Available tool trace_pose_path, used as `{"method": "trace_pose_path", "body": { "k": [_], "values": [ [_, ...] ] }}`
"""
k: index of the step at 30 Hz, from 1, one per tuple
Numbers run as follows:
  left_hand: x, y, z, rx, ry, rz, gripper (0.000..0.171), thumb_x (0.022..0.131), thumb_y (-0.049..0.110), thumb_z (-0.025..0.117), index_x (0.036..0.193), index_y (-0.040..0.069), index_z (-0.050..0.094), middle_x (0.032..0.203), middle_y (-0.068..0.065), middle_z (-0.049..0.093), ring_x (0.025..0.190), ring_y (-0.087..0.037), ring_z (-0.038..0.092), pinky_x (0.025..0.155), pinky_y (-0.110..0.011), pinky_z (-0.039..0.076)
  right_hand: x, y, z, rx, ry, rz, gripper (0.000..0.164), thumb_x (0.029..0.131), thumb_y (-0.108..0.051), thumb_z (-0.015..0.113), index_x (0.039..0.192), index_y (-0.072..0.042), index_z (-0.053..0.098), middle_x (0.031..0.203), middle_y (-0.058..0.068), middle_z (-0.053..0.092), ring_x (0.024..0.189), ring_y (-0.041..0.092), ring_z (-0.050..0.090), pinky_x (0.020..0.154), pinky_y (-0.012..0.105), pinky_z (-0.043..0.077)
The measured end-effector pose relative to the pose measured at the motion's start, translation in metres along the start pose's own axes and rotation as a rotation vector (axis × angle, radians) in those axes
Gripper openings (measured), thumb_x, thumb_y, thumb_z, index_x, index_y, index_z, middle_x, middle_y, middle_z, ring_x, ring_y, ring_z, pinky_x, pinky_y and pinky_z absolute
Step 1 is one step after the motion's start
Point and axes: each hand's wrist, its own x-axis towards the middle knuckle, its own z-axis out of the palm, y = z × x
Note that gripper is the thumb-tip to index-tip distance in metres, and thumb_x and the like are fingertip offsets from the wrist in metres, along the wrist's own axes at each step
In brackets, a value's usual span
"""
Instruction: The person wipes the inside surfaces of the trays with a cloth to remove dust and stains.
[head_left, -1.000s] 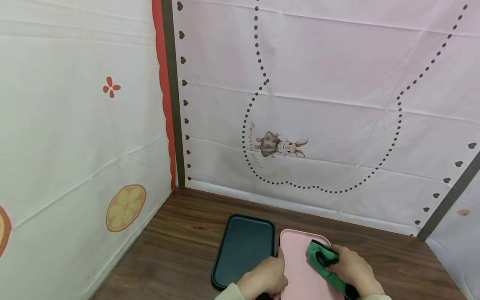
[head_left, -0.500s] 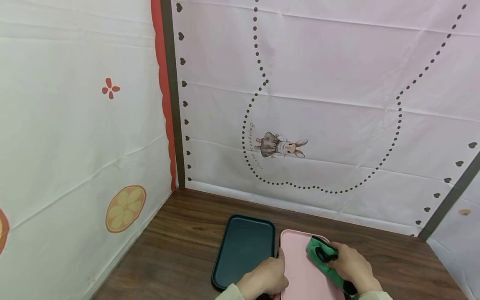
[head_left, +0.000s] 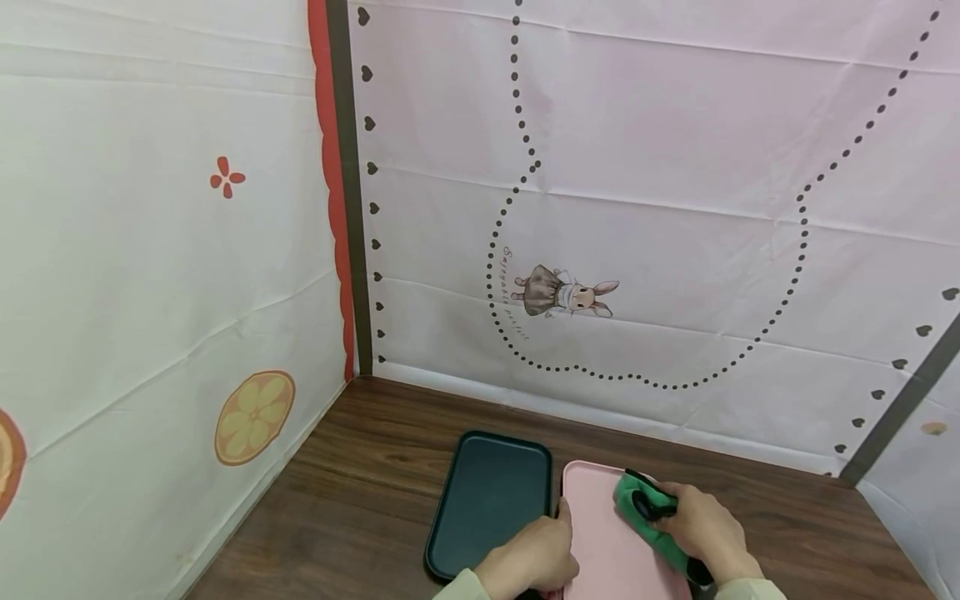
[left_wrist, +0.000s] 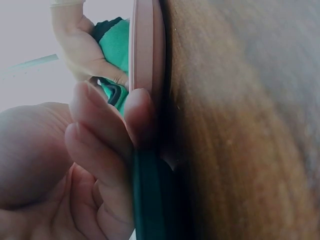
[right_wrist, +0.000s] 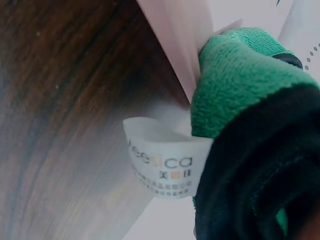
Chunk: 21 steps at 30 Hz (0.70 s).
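Observation:
A pink tray [head_left: 600, 533] lies on the wooden table, its near end cut off by the head view's lower edge. My left hand [head_left: 534, 557] holds its left side, with one finger along the outer rim; the left wrist view shows fingertips against the pink side wall [left_wrist: 145, 55]. In my right hand [head_left: 703, 527] is a bunched green cloth [head_left: 651, 525] with black edging, pressed on the tray's right part. Close up, the right wrist view shows the fuzzy green cloth [right_wrist: 240, 85] folded over the tray's rim, with a white printed label [right_wrist: 167, 162] hanging from it.
A dark teal tray [head_left: 491, 500] lies close to the left of the pink one, partly behind my left hand. Brown wooden tabletop [head_left: 360, 483] surrounds both. White patterned cloth walls [head_left: 637, 208] stand behind and at the sides.
My right hand and the green cloth have shifted slightly up the pink tray toward its far right corner. The left hand keeps its place at the left rim.

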Motion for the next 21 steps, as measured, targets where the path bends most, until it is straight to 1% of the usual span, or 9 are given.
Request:
{"method": "trace_pose_path", "body": {
  "k": [8, 14, 21],
  "values": [
    [0.001, -0.001, 0.000, -0.005, -0.009, 0.004, 0.080, 0.085, 0.000, 0.062, 0.157, -0.012, 0.029, 0.041, 0.000, 0.050, 0.030, -0.007, 0.039, 0.032, -0.020, 0.029, 0.003, -0.002, 0.002, -0.024, 0.050, -0.023, 0.082, 0.076, -0.048, 0.089, 0.146, -0.018, 0.060, 0.132, 0.029, 0.066, 0.112, 0.051, 0.066, 0.079, 0.062, 0.055],
    [0.001, -0.001, 0.000, -0.004, -0.008, 0.003, 0.080, 0.085, 0.001, 0.062, 0.157, -0.011, 0.030, 0.040, 0.000, 0.050, 0.030, -0.007, 0.039, 0.032, -0.020, 0.028, 0.008, -0.003, 0.002, -0.039, 0.067, -0.023, 0.078, 0.078, -0.044, 0.089, 0.146, -0.019, 0.061, 0.133, 0.028, 0.066, 0.112, 0.050, 0.066, 0.077, 0.061, 0.055],
    [0.001, -0.002, -0.001, 0.012, -0.014, 0.001, 0.081, 0.085, 0.001, 0.063, 0.158, -0.011, 0.030, 0.041, 0.001, 0.049, 0.031, -0.007, 0.038, 0.033, -0.019, 0.027, 0.011, -0.005, 0.003, -0.065, 0.106, -0.062, 0.068, 0.082, -0.038, 0.087, 0.144, -0.021, 0.064, 0.131, 0.028, 0.066, 0.111, 0.050, 0.066, 0.076, 0.063, 0.055]
  ]
}}
